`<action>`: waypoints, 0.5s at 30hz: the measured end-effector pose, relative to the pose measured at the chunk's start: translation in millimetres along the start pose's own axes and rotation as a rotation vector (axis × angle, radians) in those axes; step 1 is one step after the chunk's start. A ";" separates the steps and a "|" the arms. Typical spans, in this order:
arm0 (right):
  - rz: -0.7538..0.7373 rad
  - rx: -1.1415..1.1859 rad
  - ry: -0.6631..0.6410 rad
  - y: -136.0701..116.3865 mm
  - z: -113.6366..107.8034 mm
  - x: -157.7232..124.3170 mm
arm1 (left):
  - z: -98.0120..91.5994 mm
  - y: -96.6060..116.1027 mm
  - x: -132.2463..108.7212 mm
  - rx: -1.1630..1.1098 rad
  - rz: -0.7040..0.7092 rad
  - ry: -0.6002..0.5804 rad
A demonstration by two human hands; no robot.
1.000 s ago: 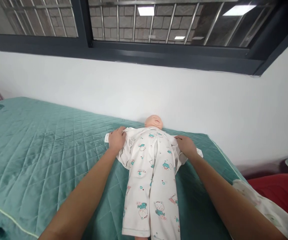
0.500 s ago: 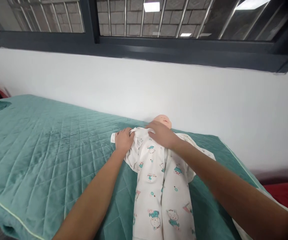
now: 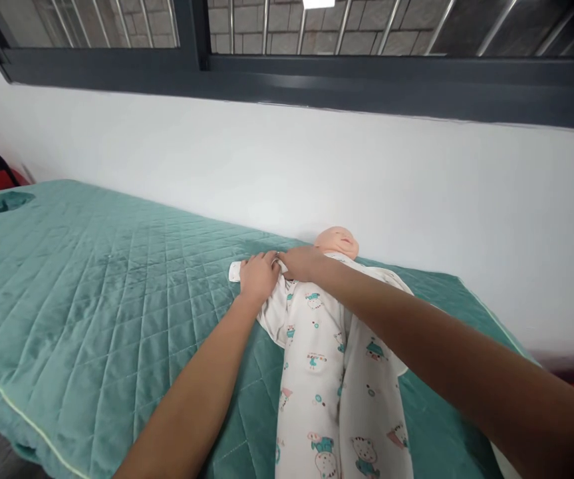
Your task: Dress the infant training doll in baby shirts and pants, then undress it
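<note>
Two hands of mine meet at the shoulder on the left side of the doll (image 3: 337, 241), which lies face up along the green quilted surface (image 3: 132, 293), its head toward the wall (image 3: 207, 156) and its white printed garment (image 3: 311, 392) spread down over its body. My left hand (image 3: 267, 261) is curled narrow around the sleeve (image 3: 277, 313) to the left of the doll, and the cuff (image 3: 235, 271) pokes out past my knuckles. My right hand (image 3: 283, 258) reaches across the doll's chest, its fingertips bunched right beside my left fingers; what it pinches there, if anything, I can't make out. To work this spot well, I'd let the left hand steady the sleeve at the doll's shoulder and leave the fine handling of the cloth to the right fingertips. A light grip seems best, since thin, soft fabric like this probably bunches or twists easily. My right forearm slants over the doll's middle, so I'd carry it high enough not to drag the garment sideways, and I'd mind the neck, as tugging toward the left could roll the doll's head.
</note>
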State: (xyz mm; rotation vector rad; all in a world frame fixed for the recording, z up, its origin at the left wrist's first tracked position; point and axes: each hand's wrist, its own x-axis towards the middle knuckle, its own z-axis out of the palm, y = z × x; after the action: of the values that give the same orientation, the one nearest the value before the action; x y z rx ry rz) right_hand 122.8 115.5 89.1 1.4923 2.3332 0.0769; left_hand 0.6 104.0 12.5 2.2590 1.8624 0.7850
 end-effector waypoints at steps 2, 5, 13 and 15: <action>-0.004 -0.012 0.003 2.1 -3.1 -4.0 | -2.1 -0.5 -2.4 -0.009 0.016 0.006; -0.008 -0.025 0.017 5.6 -5.9 -12.7 | -5.5 -2.7 -7.6 -0.036 0.050 0.034; 0.045 -0.035 0.087 21.2 -15.1 -44.4 | -0.5 -14.8 -17.0 -0.089 0.008 0.090; 0.073 -0.034 0.102 26.8 -19.4 -53.7 | 1.7 -16.3 -17.7 -0.099 -0.017 0.062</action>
State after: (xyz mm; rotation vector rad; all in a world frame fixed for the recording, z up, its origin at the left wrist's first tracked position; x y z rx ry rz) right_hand 159.5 82.6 128.4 1.5913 2.3437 0.2159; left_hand -15.1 91.7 -1.1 2.1805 1.8230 0.9329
